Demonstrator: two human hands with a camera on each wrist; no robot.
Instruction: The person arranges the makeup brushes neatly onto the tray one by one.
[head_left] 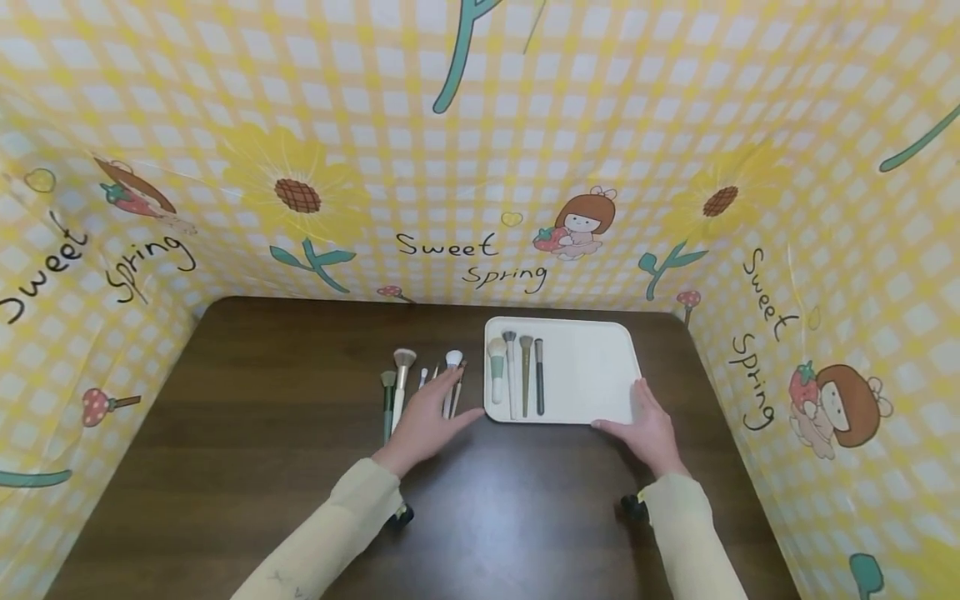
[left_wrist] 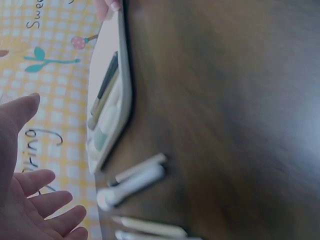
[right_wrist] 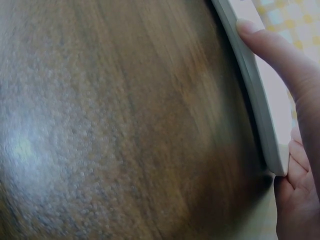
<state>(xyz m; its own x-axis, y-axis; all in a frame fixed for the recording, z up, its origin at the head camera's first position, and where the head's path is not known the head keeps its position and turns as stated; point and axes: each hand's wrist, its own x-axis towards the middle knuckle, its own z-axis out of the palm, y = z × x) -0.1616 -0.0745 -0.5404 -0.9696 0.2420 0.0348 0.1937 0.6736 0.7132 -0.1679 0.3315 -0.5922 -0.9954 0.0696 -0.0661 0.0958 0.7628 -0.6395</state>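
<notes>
A white tray (head_left: 592, 367) lies on the dark wooden table (head_left: 262, 433), with several makeup brushes (head_left: 517, 371) side by side in its left part. More loose brushes (head_left: 401, 375) lie on the table just left of the tray. My left hand (head_left: 442, 408) hovers over these loose brushes with its fingers spread and straight, holding nothing. The left wrist view shows that open palm (left_wrist: 30, 200) above a white-handled brush (left_wrist: 132, 185), with the tray (left_wrist: 125, 90) beyond. My right hand (head_left: 641, 425) grips the tray's near right corner, thumb (right_wrist: 270, 50) on the rim (right_wrist: 260, 100).
Yellow checked cloth walls (head_left: 480, 167) printed with "Sweet Spring" close in the table at the back and on both sides. Bare tabletop lies on the left and in front of my hands.
</notes>
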